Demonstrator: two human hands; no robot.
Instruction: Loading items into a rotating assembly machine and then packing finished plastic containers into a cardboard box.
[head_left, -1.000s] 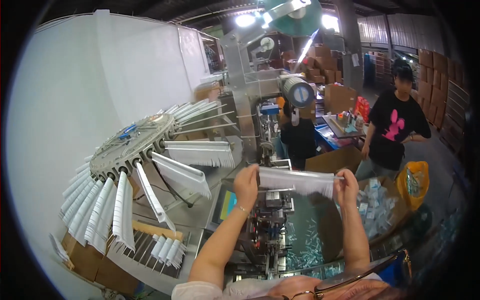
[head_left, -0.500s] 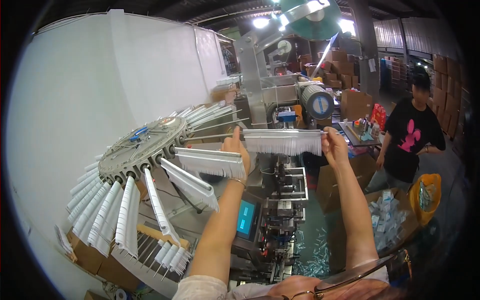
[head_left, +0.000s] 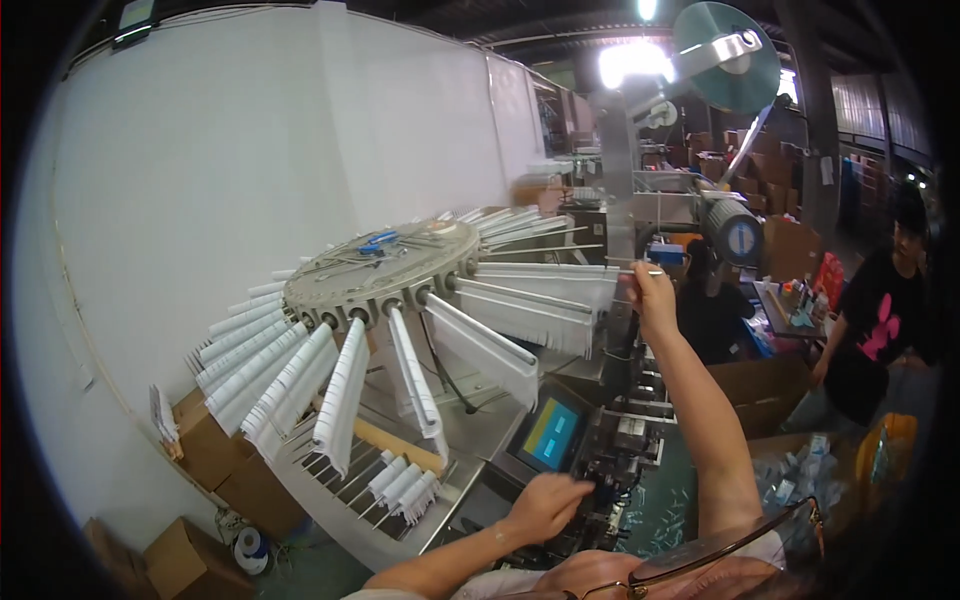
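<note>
**First:** Head view shows the person's right hand (head_left: 652, 296) raised to the rim of the spoked carousel (head_left: 385, 262), its fingers pinched on the outer end of a thin metal rod (head_left: 560, 247) that sticks out from that carousel on its right side. A white fringed strip (head_left: 545, 285) hangs just below the hand, off the neighbouring spoke.

**Second:** And the left hand (head_left: 548, 505)?

**First:** Well below the carousel, fingers loosely curled and holding nothing, hovering by the blue touchscreen panel (head_left: 551, 434) on the machine underneath.

**Second:** So which step would that be?

**First:** Probably loading: most spokes left of the hand already carry strips, while a few rods right of the hub look bare. Seating a strip would call for keeping the rod end steady. Whether a strip is sliding on right now cannot be told.
</note>
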